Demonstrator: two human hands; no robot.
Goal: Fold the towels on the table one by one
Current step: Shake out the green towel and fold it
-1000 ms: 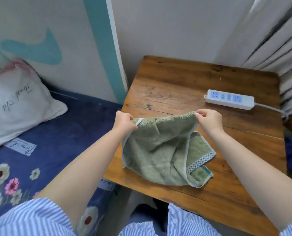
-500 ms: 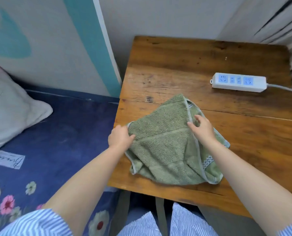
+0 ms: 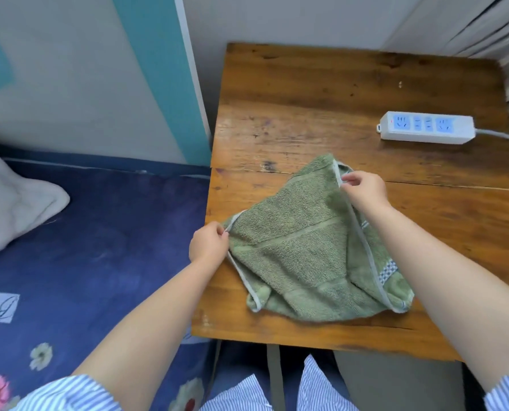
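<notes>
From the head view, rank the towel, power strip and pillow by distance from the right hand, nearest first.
1. Green towel: its pale edge is pinched in the right hand.
2. Power strip: beyond the hand, toward the table's far right.
3. White pillow: far left, on the bed.

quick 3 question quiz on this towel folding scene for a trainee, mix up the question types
1. True or false: the green terry towel hangs in the air, clear of the brown wooden table.
2. Which hand pinches the towel's pale edging nearer the white power strip? A) left hand B) right hand
3. Fill in: the strip lies toward the table's far ____ side.

Key: 1 false, it lies on the table; 2 B; 3 right.
</notes>
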